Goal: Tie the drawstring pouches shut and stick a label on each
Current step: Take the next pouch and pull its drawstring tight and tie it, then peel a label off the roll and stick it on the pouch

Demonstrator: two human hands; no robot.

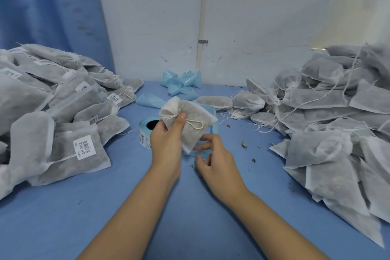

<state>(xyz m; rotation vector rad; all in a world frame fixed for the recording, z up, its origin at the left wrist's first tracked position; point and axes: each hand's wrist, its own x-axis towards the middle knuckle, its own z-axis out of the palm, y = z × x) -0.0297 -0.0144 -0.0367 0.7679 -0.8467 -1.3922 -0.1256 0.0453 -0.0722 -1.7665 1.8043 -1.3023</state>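
A drawstring pouch (190,120) is gripped in the left hand (166,141), raised off the blue table (105,207), with the thumb pressed on the gathered neck. The drawstring (195,123) is seen knotted just beyond the thumb tip, so the tying looks done and the labelling is judged to be the step in hand.

The right hand (213,160) is held just below and to the right of the pouch, its fingers half curled over the blue liner strip (202,155). Whether the strip or a label is pinched there cannot be told. The label roll (147,126) stands just behind the left hand, partly hidden by it.

For a clean result, one label should be peeled by a corner only, so that the adhesive is touched as little as possible. The pouch face should be flattened by the left hand's fingers behind it, since the filling makes the fabric lumpy. The label should be laid on the flat body below the neck, clear of the knot and loose string ends, and then smoothed from one edge across. Placement can be matched to the printed label (84,147) on the finished pile (52,101), well to the left of the left hand. The unlabelled pouches (327,122) lie well to the right of the right hand.
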